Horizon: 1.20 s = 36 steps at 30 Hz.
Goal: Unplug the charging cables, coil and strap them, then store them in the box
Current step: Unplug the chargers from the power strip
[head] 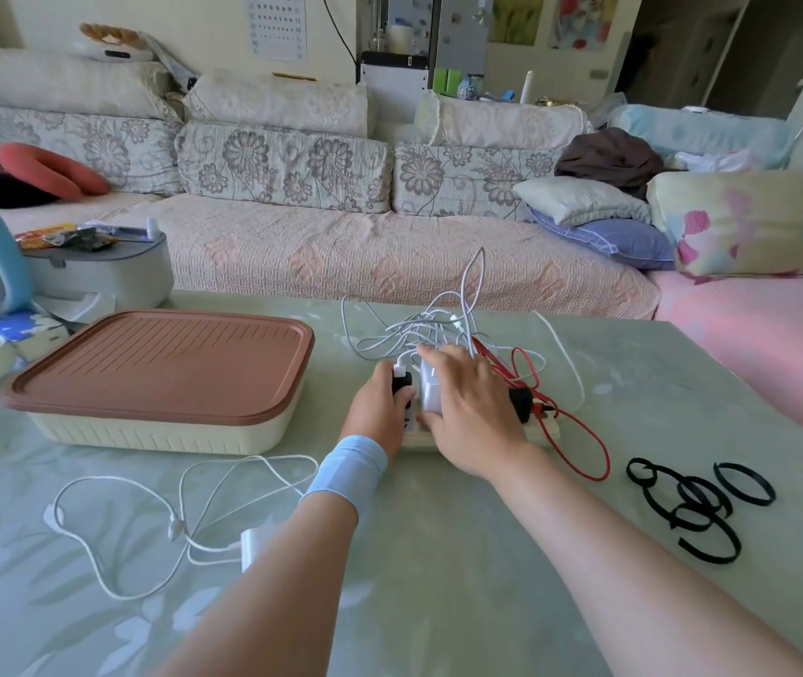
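Forearms [634, 579] enter from the bottom edge and meet at frame centre over a cream power strip [543, 430], whose long axis runs roughly left to right across the table [438, 603]. Left hand [377, 412]: fingers curled round a black plug [402, 382] seated towards the strip's left end. Right hand [470, 412]: just beside it, thumb at the near end and forefinger over the far end of a white charger [431, 395] — a spanning hold, the other fingers spread to the right. Both plugs stand upright from the strip, so the coming pull is probably straight up off the tabletop, one hand steadying while the other lifts. White cables [419, 327] rise in a tangle just above the hands, and a red cable [595, 461] loops to their right. One loose white cable [179, 500] lies free at lower left. Black straps [697, 503] lie at right, nearer the right hand; the box [165, 378] sits at left, nearer the left hand — lid on.
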Each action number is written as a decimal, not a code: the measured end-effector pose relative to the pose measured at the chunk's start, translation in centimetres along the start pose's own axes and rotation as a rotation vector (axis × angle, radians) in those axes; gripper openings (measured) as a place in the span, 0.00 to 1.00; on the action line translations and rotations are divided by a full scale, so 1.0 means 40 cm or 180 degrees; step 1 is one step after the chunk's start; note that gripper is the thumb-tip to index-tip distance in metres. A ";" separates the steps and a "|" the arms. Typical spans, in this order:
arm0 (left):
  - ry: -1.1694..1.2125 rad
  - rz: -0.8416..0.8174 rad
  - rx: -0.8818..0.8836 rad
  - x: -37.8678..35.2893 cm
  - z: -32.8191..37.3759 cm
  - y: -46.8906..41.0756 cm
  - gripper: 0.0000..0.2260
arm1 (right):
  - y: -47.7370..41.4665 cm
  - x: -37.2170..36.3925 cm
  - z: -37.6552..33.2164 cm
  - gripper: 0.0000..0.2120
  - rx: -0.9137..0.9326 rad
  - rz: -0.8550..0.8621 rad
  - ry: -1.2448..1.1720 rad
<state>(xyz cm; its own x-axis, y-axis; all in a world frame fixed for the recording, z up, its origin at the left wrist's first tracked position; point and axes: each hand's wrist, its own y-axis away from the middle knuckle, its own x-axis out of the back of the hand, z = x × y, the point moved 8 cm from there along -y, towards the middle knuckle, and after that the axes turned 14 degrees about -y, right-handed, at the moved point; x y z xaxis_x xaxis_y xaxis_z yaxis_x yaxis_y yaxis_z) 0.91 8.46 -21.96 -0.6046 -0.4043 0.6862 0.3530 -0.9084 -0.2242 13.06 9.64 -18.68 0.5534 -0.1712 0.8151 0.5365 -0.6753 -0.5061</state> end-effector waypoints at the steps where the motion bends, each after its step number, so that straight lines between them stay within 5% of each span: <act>1: 0.0050 0.0060 -0.0005 0.000 -0.002 0.001 0.04 | 0.001 -0.001 0.000 0.41 0.0003 0.0004 -0.0009; 7: 0.0376 0.0044 0.0189 0.006 -0.010 0.006 0.03 | -0.006 -0.005 0.004 0.40 -0.0084 -0.0134 0.0074; 29: -0.0870 0.0118 0.0006 0.038 0.014 0.005 0.05 | -0.002 0.008 0.001 0.39 -0.0102 -0.0233 -0.0068; 33: -0.0486 0.1271 -0.0583 0.161 0.118 -0.003 0.10 | -0.005 0.008 -0.006 0.37 -0.0209 -0.0352 0.0080; 36: -0.0912 0.1179 -0.0735 0.180 0.158 -0.008 0.11 | -0.010 0.011 -0.010 0.38 -0.0290 -0.0402 0.0136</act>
<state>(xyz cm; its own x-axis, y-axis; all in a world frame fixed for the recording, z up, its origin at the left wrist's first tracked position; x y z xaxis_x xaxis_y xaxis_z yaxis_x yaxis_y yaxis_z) 0.95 6.50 -12.56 -0.2378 -0.6871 0.6866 0.3201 -0.7228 -0.6125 12.85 9.54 -18.03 0.4565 -0.1099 0.8829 0.5391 -0.7553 -0.3727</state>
